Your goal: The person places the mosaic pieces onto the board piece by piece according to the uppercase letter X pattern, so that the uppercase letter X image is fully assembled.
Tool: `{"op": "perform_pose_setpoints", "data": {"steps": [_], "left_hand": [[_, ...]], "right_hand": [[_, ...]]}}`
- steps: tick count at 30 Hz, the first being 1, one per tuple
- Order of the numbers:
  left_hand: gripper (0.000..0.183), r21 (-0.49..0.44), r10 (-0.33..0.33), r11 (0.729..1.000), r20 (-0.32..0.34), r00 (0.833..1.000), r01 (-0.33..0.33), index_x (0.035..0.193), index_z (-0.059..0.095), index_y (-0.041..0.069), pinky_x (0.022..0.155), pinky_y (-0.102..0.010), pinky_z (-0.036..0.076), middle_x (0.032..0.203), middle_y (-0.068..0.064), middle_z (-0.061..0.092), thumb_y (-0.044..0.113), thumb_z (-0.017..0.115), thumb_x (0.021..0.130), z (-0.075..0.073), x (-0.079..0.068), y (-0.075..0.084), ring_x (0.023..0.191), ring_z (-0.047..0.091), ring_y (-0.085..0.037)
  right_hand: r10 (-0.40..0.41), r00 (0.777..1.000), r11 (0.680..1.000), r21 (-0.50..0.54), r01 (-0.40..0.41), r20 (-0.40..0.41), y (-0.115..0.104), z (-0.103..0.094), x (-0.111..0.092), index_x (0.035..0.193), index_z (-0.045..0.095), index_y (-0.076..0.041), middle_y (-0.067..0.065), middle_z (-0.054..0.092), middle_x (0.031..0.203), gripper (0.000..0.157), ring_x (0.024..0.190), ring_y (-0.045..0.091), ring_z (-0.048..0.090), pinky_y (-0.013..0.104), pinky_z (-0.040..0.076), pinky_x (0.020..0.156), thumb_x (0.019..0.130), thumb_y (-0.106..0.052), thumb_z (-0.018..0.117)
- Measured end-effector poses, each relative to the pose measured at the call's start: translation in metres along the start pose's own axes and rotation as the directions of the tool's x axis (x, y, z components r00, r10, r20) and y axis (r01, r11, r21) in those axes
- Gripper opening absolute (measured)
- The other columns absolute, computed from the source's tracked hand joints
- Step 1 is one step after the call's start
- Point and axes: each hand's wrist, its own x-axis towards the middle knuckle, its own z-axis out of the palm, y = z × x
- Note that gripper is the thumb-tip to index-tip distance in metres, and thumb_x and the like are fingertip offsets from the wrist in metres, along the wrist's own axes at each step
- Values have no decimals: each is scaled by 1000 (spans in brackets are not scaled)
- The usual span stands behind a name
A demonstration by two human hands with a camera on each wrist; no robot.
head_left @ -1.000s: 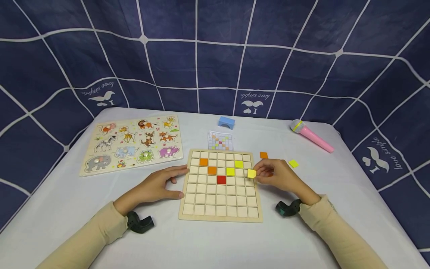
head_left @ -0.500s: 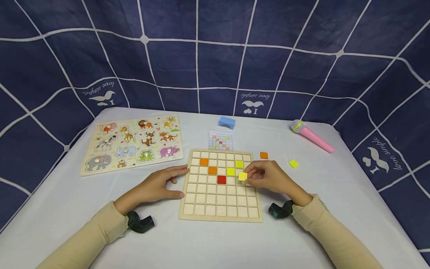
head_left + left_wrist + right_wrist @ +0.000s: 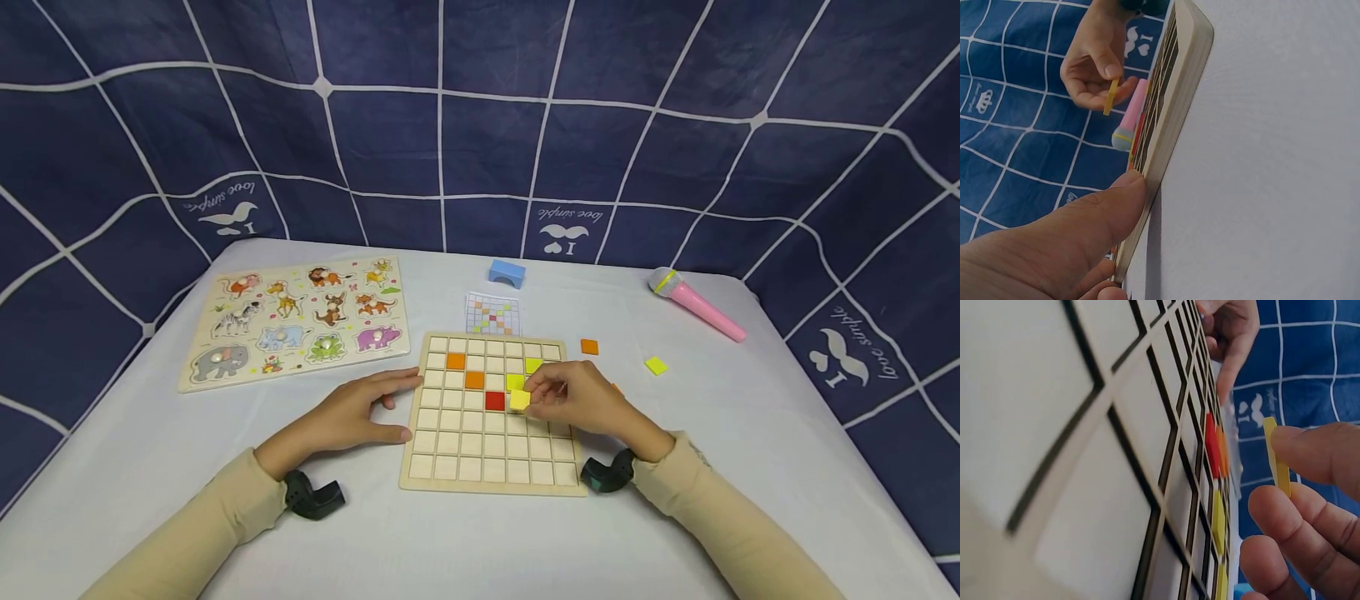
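Observation:
A wooden grid board [image 3: 469, 470] lies on the white table. Set in its squares are two orange tiles, a red tile [image 3: 494, 402] and two yellow-green tiles. My right hand [image 3: 585, 398] pinches a yellow tile [image 3: 520, 402] between thumb and fingers, over the board just right of the red tile. In the right wrist view this yellow tile [image 3: 1279, 461] is held edge-on, above the board surface. My left hand [image 3: 337, 419] rests at the board's left edge, thumb and fingertips touching it; the left wrist view shows the thumb [image 3: 1113, 206] along the rim.
Above the board lies a printed pattern card [image 3: 492, 315], with a blue arch block [image 3: 507, 273] behind it. An orange tile [image 3: 589, 347] and a yellow-green tile [image 3: 656, 366] lie to the right. A pink microphone [image 3: 701, 310] is farther right; an animal puzzle [image 3: 292, 325] lies left.
My right hand has carried the yellow tile leftward from the board's right edge to beside the red tile. An orange tile now peeks out behind the right wrist. My left hand has stayed put.

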Motion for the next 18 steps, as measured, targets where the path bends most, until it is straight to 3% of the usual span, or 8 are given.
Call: {"op": "perform_pose_setpoints", "data": {"steps": [18], "left_hand": [[82,3,-7,1000,1,1000,7,156,57,3,69,-29,37,160,-17,55,32,92,88,0,0,0,94,51,-10]], "right_hand": [[21,997,1000,-12,-20,75,-19,18,13,97,79,-10,-11,72,82,14,70,4,60,25,53,67,88,-11,90]]}}
